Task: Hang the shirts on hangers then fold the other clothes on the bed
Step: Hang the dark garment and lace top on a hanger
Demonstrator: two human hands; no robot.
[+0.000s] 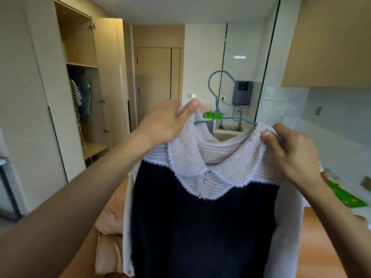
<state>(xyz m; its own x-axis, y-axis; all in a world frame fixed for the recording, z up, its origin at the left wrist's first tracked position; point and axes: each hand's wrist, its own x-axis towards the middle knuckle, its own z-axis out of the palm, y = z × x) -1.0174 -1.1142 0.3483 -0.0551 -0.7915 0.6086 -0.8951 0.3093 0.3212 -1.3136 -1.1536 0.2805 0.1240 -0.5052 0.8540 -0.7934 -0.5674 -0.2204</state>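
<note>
- Pinching the pale collar fabric at one shoulder with the left hand [166, 121]; gripping the opposite shoulder with the right hand [289, 155], well apart from the left
- Holding up the shirt [200, 227], dark below the lace collar, with a teal hanger [216, 106] inside the neck and the hook standing clear above
- Probably settling the shoulders onto the hanger: nearly hung, not yet on a rail
- At left, an open wardrobe [80, 37] with several tops [75, 97] hanging inside
- Below, pink bedding [108, 227]; no clothes to fold in sight, so impossible to tell how much folding remains
</note>
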